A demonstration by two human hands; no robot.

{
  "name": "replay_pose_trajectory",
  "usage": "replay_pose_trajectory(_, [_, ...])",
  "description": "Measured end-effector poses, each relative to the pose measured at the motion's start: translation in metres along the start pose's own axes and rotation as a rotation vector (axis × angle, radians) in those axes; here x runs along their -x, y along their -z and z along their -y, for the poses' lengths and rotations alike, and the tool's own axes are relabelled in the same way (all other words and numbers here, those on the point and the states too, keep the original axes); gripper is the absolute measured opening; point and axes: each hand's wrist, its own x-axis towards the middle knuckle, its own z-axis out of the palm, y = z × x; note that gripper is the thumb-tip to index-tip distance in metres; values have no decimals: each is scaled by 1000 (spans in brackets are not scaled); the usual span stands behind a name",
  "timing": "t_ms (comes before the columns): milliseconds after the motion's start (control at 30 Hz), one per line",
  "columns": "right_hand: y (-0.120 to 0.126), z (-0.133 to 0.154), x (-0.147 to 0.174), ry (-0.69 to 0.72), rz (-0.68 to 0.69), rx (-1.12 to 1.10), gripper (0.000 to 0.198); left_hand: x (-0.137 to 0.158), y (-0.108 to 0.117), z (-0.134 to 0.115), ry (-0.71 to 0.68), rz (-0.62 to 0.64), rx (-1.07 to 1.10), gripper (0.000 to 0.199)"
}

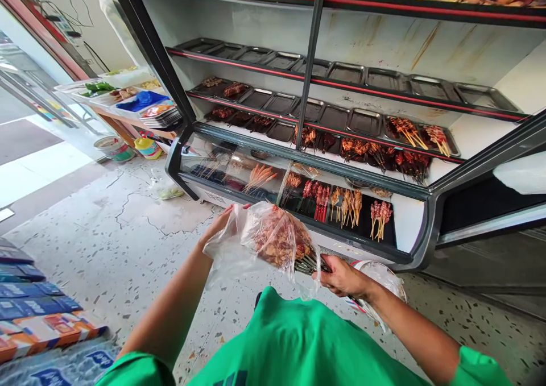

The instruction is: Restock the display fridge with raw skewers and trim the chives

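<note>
Gripping the meat skewers [286, 241] by their sticks in the fingers of the right hand [342, 277], before the display case [341, 243], partly inside the clear bag [228, 261]. Touching the bag with the left hand [222, 224]; cannot tell if gripping. Could tear plastic by snagging tips, or drop skewers by loosening hold.

Bunched meat skewers [279, 239] slant partly inside a crumpled clear plastic bag [227, 265].

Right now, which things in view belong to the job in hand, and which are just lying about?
Job in hand: skewered meat, clear plastic bag, left hand, right hand; probably the display case.

Apparently lying about: blue packs, orange packs, yellow container.
</note>
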Motion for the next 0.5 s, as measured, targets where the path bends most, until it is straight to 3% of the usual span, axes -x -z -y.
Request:
replay_pose_trajectory(100, [6, 13, 1, -39, 56, 34, 48, 5, -17, -22, 84, 177, 80, 46])
replay_pose_trajectory(233, [13, 27, 0, -55, 102, 109, 48, 7, -29, -50, 96, 367, 72, 51])
replay_pose_trajectory(367, [13, 35, -3, -74, 129, 153, 47, -1, -23, -62, 89, 487, -151, 53])
replay_pose_trajectory(500, [9, 41, -6, -101, 157, 146, 48, -16, -3, -52, 68, 495, -341, 28])
